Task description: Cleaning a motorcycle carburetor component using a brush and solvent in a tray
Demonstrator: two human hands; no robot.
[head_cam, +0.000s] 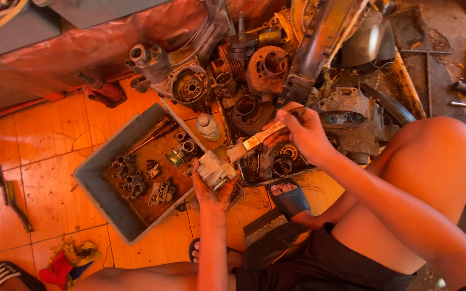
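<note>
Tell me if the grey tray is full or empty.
Partly full: the grey tray holds small metal parts in brown liquid.

The left hand (211, 188) is reaching forward on a straight forearm, fingers curled closed around a held part. The right hand (300, 132) is extending from a bent elbow, fingers pinching shut on a handle.

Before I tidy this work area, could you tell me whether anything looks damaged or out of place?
Yes. The orange floor tile left of the grey tray has curved cracks, and a crumpled rag lies loose near the bottom left. The left hand holds a small metal engine part; the right hand holds a brush.
</note>
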